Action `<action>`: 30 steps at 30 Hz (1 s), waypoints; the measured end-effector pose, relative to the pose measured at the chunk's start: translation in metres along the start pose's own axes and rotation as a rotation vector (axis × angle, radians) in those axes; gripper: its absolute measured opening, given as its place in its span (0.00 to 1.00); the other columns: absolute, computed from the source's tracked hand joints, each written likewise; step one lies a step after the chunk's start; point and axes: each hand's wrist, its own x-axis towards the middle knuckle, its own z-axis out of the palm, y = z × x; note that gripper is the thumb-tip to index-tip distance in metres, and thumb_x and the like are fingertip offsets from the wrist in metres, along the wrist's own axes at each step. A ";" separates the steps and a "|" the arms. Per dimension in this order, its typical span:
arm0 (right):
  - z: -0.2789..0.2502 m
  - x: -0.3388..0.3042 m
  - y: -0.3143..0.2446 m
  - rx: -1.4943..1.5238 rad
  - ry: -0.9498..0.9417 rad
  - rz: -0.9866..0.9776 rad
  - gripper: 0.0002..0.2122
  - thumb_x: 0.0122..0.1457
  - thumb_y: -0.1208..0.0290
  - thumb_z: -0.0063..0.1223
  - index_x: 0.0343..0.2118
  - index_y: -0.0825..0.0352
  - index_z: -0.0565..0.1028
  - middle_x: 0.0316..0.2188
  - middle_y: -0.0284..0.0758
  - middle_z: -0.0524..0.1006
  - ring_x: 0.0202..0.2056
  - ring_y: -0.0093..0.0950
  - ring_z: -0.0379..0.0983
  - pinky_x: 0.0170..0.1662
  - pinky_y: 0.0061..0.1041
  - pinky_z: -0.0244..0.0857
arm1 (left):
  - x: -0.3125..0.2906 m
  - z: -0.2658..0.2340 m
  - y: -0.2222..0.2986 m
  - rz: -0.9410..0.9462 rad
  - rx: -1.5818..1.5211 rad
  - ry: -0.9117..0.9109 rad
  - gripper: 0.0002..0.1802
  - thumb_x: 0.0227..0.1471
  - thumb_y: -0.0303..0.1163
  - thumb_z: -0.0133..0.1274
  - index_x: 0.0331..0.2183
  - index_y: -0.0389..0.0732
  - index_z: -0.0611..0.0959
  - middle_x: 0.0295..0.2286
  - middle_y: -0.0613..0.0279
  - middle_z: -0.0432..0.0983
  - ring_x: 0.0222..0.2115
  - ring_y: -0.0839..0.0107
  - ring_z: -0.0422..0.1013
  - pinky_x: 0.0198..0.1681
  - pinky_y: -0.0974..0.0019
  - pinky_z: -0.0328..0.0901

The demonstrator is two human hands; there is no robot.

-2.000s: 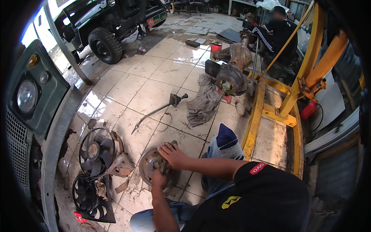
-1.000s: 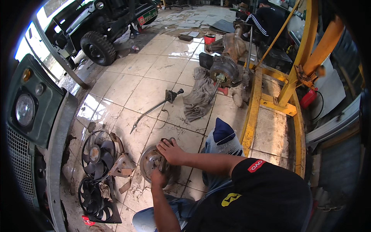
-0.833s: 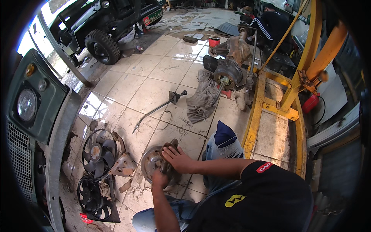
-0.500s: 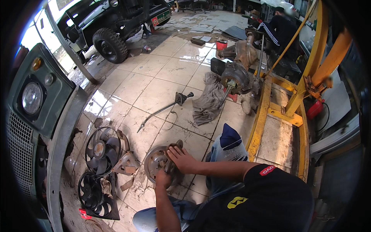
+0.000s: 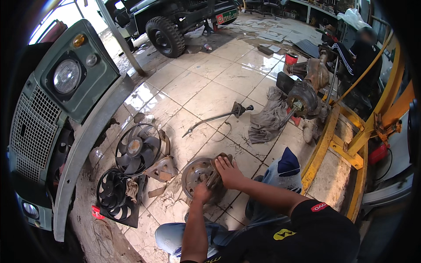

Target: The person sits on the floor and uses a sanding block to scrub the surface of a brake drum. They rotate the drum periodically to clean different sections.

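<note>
A round, grimy metal brake disc hub (image 5: 199, 175) lies flat on the tiled floor (image 5: 206, 94) just in front of the person's knees; the left hand (image 5: 201, 192) grips its near edge, fingers curled shut; the right hand (image 5: 229, 172) presses on its right side, fingers together; left of it lie two black radiator fans (image 5: 127, 168); farther off, a long rod (image 5: 217, 118), a grey rag (image 5: 267, 120) and an axle assembly (image 5: 305, 94); farthest, a dark vehicle (image 5: 175, 19).
</note>
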 end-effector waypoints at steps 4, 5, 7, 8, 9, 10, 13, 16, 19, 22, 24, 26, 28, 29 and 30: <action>0.008 -0.004 0.003 0.034 -0.016 0.033 0.40 0.54 0.75 0.47 0.69 0.70 0.43 0.70 0.51 0.43 0.70 0.52 0.41 0.66 0.60 0.38 | -0.010 -0.011 0.018 -0.036 0.075 -0.026 0.28 0.44 0.30 0.54 0.52 0.46 0.79 0.43 0.41 0.78 0.46 0.46 0.74 0.51 0.50 0.68; 0.008 -0.010 -0.003 0.053 -0.031 0.026 0.42 0.52 0.77 0.48 0.69 0.70 0.41 0.70 0.51 0.41 0.70 0.52 0.39 0.66 0.60 0.37 | -0.007 -0.016 0.010 -0.016 0.067 -0.006 0.29 0.44 0.29 0.54 0.52 0.46 0.79 0.43 0.41 0.78 0.45 0.46 0.74 0.51 0.50 0.68; 0.010 -0.020 -0.008 0.041 -0.041 0.013 0.41 0.52 0.77 0.48 0.69 0.70 0.42 0.70 0.51 0.42 0.70 0.52 0.39 0.66 0.60 0.37 | -0.009 -0.009 -0.002 0.018 0.026 0.004 0.30 0.43 0.28 0.53 0.53 0.47 0.79 0.43 0.41 0.78 0.45 0.46 0.74 0.51 0.50 0.68; 0.008 -0.014 -0.009 0.026 -0.030 0.006 0.41 0.53 0.77 0.48 0.69 0.70 0.42 0.70 0.51 0.42 0.70 0.52 0.39 0.67 0.59 0.37 | -0.006 -0.007 -0.007 0.011 0.014 0.013 0.31 0.43 0.27 0.52 0.53 0.48 0.79 0.42 0.41 0.78 0.45 0.46 0.74 0.51 0.50 0.68; 0.008 -0.017 -0.006 0.011 -0.031 0.021 0.41 0.53 0.77 0.48 0.69 0.70 0.42 0.70 0.51 0.42 0.70 0.52 0.39 0.67 0.59 0.37 | -0.007 -0.009 0.001 0.007 -0.004 -0.005 0.31 0.42 0.26 0.52 0.53 0.48 0.79 0.42 0.41 0.78 0.45 0.47 0.75 0.51 0.50 0.68; 0.006 -0.011 -0.002 0.008 -0.021 0.034 0.40 0.53 0.77 0.48 0.69 0.70 0.43 0.70 0.52 0.42 0.70 0.52 0.39 0.67 0.58 0.36 | -0.006 -0.014 0.006 0.001 -0.012 -0.007 0.32 0.42 0.25 0.51 0.53 0.49 0.79 0.42 0.41 0.78 0.44 0.47 0.75 0.51 0.51 0.68; 0.007 0.004 0.005 -0.003 0.027 0.019 0.39 0.54 0.78 0.46 0.69 0.70 0.44 0.70 0.52 0.44 0.70 0.50 0.39 0.68 0.56 0.36 | -0.004 -0.019 0.009 -0.004 -0.007 -0.017 0.34 0.40 0.24 0.51 0.54 0.52 0.78 0.42 0.41 0.78 0.44 0.46 0.75 0.51 0.51 0.68; 0.014 -0.008 0.004 -0.016 0.080 -0.047 0.37 0.55 0.79 0.44 0.69 0.70 0.45 0.70 0.51 0.46 0.70 0.49 0.40 0.68 0.55 0.35 | -0.011 -0.023 0.018 -0.029 0.020 -0.019 0.34 0.40 0.24 0.49 0.54 0.51 0.79 0.41 0.40 0.78 0.44 0.45 0.74 0.51 0.51 0.68; 0.018 -0.009 0.005 -0.021 0.100 -0.080 0.35 0.56 0.78 0.43 0.68 0.71 0.48 0.68 0.51 0.51 0.70 0.48 0.44 0.68 0.54 0.38 | -0.012 -0.015 0.010 0.015 0.033 0.024 0.34 0.41 0.24 0.48 0.54 0.51 0.79 0.41 0.40 0.78 0.45 0.45 0.74 0.51 0.51 0.68; 0.007 0.016 0.018 -0.035 0.026 -0.078 0.33 0.57 0.78 0.43 0.67 0.72 0.51 0.67 0.52 0.52 0.69 0.49 0.46 0.67 0.53 0.41 | -0.008 -0.013 0.014 -0.012 -0.030 -0.016 0.34 0.42 0.23 0.47 0.54 0.51 0.78 0.42 0.40 0.78 0.46 0.45 0.73 0.53 0.52 0.67; 0.012 0.002 0.009 -0.008 0.029 -0.045 0.35 0.54 0.81 0.43 0.68 0.71 0.49 0.68 0.51 0.49 0.70 0.49 0.42 0.68 0.51 0.38 | -0.011 -0.007 0.007 -0.024 -0.091 -0.011 0.35 0.41 0.23 0.47 0.55 0.50 0.78 0.42 0.40 0.78 0.47 0.46 0.73 0.53 0.53 0.66; 0.017 -0.017 0.001 0.016 0.037 -0.043 0.38 0.52 0.83 0.44 0.68 0.70 0.47 0.69 0.50 0.47 0.70 0.49 0.39 0.69 0.50 0.36 | -0.018 -0.003 0.012 -0.032 -0.122 0.003 0.35 0.41 0.23 0.47 0.56 0.49 0.77 0.43 0.40 0.77 0.48 0.46 0.73 0.54 0.54 0.66; 0.008 -0.014 -0.002 0.024 0.005 -0.039 0.39 0.51 0.84 0.44 0.69 0.70 0.46 0.70 0.51 0.46 0.71 0.49 0.38 0.69 0.50 0.36 | -0.013 -0.002 0.007 -0.012 -0.118 -0.004 0.36 0.42 0.23 0.47 0.56 0.50 0.76 0.45 0.40 0.77 0.48 0.47 0.73 0.54 0.54 0.66; 0.005 -0.011 -0.002 0.028 -0.011 -0.037 0.39 0.51 0.84 0.44 0.69 0.70 0.46 0.70 0.51 0.46 0.71 0.49 0.38 0.69 0.50 0.36 | -0.012 -0.001 0.003 -0.002 -0.115 -0.008 0.37 0.42 0.23 0.47 0.57 0.50 0.76 0.45 0.40 0.77 0.49 0.47 0.72 0.55 0.54 0.65; 0.003 -0.003 0.004 0.033 -0.026 0.000 0.39 0.52 0.83 0.45 0.68 0.70 0.46 0.69 0.51 0.46 0.70 0.49 0.39 0.69 0.52 0.37 | -0.011 -0.003 0.003 0.001 -0.116 -0.013 0.37 0.42 0.23 0.47 0.57 0.51 0.76 0.46 0.40 0.76 0.49 0.47 0.72 0.55 0.54 0.65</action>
